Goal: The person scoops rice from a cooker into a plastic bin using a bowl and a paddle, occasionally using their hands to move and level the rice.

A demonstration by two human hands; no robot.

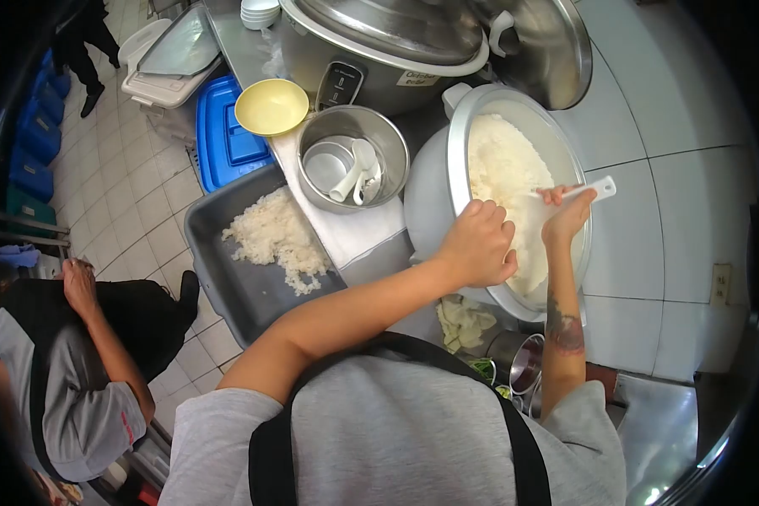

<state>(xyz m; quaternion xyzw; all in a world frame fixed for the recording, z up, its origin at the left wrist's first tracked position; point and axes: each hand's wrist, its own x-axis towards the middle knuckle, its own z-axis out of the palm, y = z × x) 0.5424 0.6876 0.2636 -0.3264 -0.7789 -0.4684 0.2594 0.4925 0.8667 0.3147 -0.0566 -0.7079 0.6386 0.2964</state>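
White rice fills much of a large open cooker at the centre right. My right hand is wrapped round the handle of a white paddle over the right side of the rice. The paddle's head is partly hidden. My left hand is closed at the cooker's near left rim; whether anything is inside the fist is hidden. To the left stands a steel pot holding a smaller metal bowl and white ladles. A grey tub with loose cooked rice lies farther left.
Behind is a second large cooker with its lid shut. A yellow bowl sits by a blue lid. A co-worker is at the lower left. A crumpled cloth and metal containers lie near my body.
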